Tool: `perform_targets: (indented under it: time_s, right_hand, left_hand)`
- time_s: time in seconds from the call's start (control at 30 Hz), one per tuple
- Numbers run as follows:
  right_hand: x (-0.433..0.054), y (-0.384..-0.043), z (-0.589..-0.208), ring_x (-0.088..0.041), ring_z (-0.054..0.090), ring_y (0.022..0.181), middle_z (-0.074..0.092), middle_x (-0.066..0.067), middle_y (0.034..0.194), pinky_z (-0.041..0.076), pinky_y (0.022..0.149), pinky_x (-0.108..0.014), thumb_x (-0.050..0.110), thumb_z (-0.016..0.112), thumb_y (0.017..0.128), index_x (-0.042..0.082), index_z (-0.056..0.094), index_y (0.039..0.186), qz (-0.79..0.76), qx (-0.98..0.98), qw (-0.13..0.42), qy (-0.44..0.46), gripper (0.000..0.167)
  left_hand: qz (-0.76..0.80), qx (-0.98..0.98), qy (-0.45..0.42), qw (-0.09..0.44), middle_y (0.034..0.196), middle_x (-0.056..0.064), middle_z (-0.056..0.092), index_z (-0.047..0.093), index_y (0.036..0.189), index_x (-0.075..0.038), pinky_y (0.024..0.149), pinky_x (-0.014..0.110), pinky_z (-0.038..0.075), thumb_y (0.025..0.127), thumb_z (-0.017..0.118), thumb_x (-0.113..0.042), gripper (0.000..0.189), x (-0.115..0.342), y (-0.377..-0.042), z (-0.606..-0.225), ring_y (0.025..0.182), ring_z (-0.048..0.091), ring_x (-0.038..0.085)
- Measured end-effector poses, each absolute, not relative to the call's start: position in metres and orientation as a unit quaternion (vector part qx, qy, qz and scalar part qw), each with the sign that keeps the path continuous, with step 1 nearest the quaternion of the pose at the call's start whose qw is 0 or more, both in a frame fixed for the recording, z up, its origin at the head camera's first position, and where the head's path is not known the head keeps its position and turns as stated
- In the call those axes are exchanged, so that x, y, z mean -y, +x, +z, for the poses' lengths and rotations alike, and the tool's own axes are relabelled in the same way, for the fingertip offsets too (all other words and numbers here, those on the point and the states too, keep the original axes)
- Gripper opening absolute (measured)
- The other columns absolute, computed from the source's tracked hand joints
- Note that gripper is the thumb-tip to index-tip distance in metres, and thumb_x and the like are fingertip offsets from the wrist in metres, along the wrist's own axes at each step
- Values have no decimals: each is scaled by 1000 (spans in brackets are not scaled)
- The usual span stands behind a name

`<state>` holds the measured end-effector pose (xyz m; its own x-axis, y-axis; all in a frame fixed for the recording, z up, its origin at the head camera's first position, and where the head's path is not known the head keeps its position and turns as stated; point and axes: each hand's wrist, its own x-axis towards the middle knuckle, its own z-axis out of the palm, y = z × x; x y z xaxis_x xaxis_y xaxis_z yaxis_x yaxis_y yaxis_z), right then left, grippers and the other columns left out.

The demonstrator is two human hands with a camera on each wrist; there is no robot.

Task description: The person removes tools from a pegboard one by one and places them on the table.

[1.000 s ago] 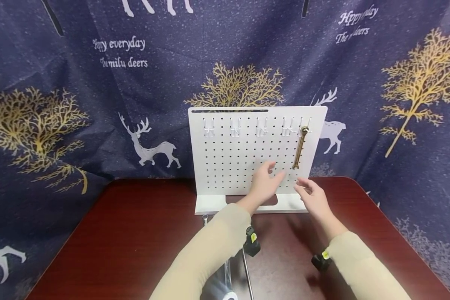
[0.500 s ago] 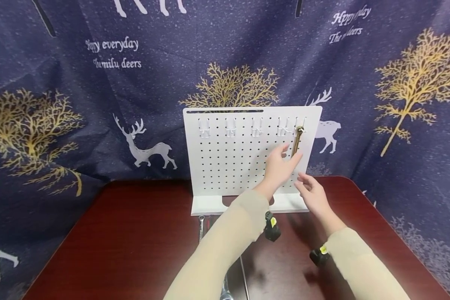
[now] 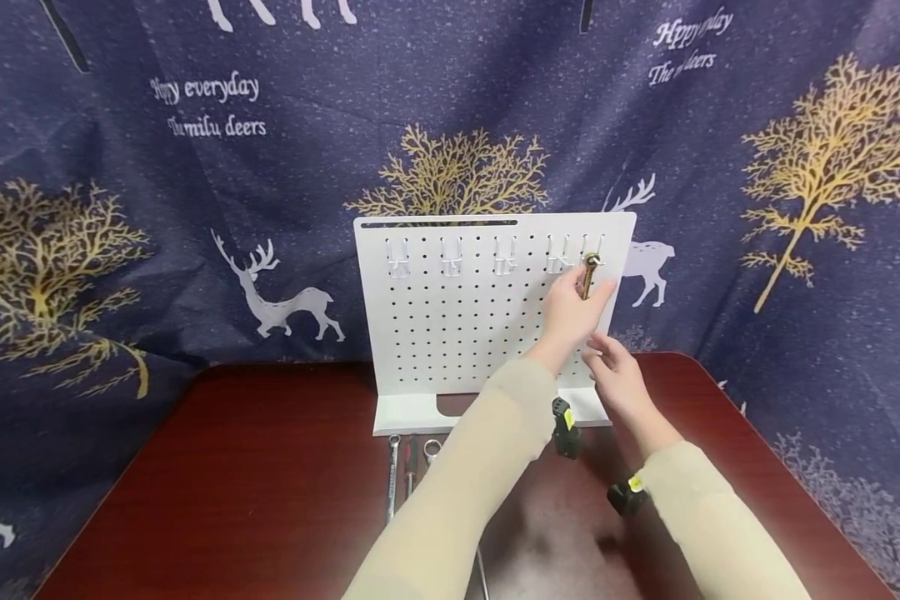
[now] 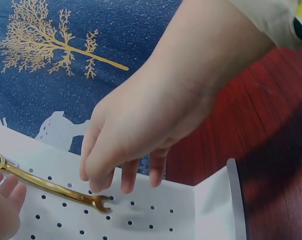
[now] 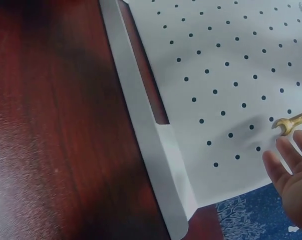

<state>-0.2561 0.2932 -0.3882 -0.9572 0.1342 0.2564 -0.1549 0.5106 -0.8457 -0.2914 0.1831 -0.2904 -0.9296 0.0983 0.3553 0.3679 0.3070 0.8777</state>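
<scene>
A gold combination wrench (image 3: 588,275) hangs by its ring end from the rightmost hook of a white pegboard (image 3: 450,333). My left hand (image 3: 572,315) is up at the wrench's upper part, fingers to one side and thumb to the other. In the left wrist view, the left fingers (image 4: 9,189) lie close beside the shaft; whether they touch it, I cannot tell. Lower down, my right hand (image 3: 621,379) hovers by the wrench's open end with fingers loosely bent and nothing in them. That open end (image 5: 286,125) shows just past the right fingertips (image 5: 286,145).
Several clear hooks (image 3: 452,258) line the board's top. On the dark red table (image 3: 270,500), left of the left forearm, lie a silver wrench (image 3: 392,479), a red-and-black screwdriver (image 3: 410,458) and another ring-ended wrench (image 3: 432,450). A thin metal rod (image 3: 483,575) lies partly under the sleeve.
My left hand has risen and moved right across the board to the hanging wrench. The right hand has stayed near the lower end. The head view has shifted slightly right.
</scene>
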Motion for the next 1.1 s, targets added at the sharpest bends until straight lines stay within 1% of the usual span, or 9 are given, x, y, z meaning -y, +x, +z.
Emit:
perform_targets:
  time_s: [0.07, 0.17, 0.33, 0.43, 0.57, 0.73, 0.83, 0.97, 1.1]
  right_hand:
    - [-294, -257, -386, -39, 50, 124, 46, -24, 139, 50, 93, -50, 19, 46, 98, -1, 36, 142, 497, 855, 146, 9, 50]
    - [-295, -258, -383, -40, 49, 124, 44, -25, 140, 49, 94, -52, 18, 46, 98, -1, 36, 142, 505, 852, 140, 15, 48]
    - [-295, -261, -380, -41, 44, 129, 40, -25, 144, 48, 97, -52, 21, 44, 100, 2, 35, 142, 513, 849, 125, 2, 48]
    - [-295, -263, -380, -41, 42, 131, 37, -25, 146, 47, 99, -51, 21, 42, 100, 4, 32, 144, 521, 846, 115, -15, 48]
    - [-296, -264, -380, -41, 38, 134, 34, -25, 148, 44, 102, -51, 18, 40, 99, 4, 30, 146, 536, 836, 112, -36, 50]
    - [-296, -267, -381, -38, 37, 135, 33, -23, 149, 42, 104, -50, 18, 40, 100, 4, 31, 145, 561, 817, 119, -56, 48]
    - [-291, -272, -382, -37, 37, 136, 34, -23, 148, 42, 104, -50, 20, 39, 100, 4, 31, 145, 583, 803, 110, -51, 48]
    - [-283, -278, -384, -34, 36, 135, 36, -20, 147, 40, 106, -49, 20, 38, 101, 3, 36, 143, 606, 789, 91, -46, 46]
    - [-280, -280, -384, -32, 40, 133, 42, -17, 142, 43, 104, -48, 22, 41, 101, 4, 44, 136, 614, 782, 92, -53, 40]
  left_hand:
    - [-568, 802, -143, 116, 123, 4, 61, 52, 135, -15, 96, 25, 47, 89, 60, -45, 56, -187, -292, -289, 112, 57, 15]
    - [-591, 790, -135, 95, 125, 6, 56, 50, 137, -14, 98, 25, 46, 90, 59, -45, 57, -195, -292, -287, 114, 56, 16]
    - [-636, 762, -99, 64, 134, 8, 48, 47, 139, -14, 103, 25, 43, 91, 54, -47, 58, -209, -291, -284, 120, 53, 17]
    - [-644, 758, -86, 55, 138, 7, 46, 47, 139, -15, 107, 29, 40, 94, 48, -50, 57, -215, -289, -282, 125, 49, 19]
    - [-652, 753, -73, 42, 139, 6, 44, 46, 139, -17, 109, 35, 37, 96, 44, -49, 54, -222, -287, -282, 128, 45, 20]
    - [-662, 745, -58, 47, 133, 6, 48, 48, 135, -14, 105, 31, 41, 95, 49, -44, 50, -225, -288, -283, 122, 49, 19]
    - [-663, 745, -53, 54, 129, 7, 50, 49, 134, -12, 103, 31, 42, 95, 50, -41, 49, -220, -291, -283, 119, 50, 19]
    - [-660, 747, -51, 60, 126, 8, 49, 50, 133, -10, 101, 31, 43, 96, 50, -39, 47, -212, -296, -282, 116, 50, 19]
    - [-662, 745, -46, 65, 122, 8, 49, 54, 131, -10, 98, 28, 45, 95, 52, -40, 47, -211, -300, -279, 110, 52, 18]
